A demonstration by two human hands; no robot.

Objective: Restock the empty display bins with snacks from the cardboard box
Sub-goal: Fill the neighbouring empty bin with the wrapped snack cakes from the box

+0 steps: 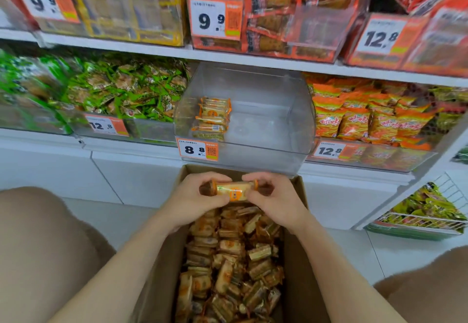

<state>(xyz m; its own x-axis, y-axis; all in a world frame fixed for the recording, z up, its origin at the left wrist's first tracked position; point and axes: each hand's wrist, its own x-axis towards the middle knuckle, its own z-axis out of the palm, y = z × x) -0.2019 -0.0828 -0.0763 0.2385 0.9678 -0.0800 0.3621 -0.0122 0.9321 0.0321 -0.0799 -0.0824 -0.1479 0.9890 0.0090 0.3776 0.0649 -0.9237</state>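
The cardboard box [296,297] of snacks [228,259] sits between our knees. Above its far end, our left hand [190,201] and right hand [276,202] pinch one snack pack [234,191] by its crimped ends. It seems light and crushable, so we'd grip gently. Beyond the box, the clear bin [266,125] is nearly empty.

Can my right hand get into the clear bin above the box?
Probably yes: the clear bin opens just above the cardboard box with nothing across it, but the right hand pinches a snack pack.
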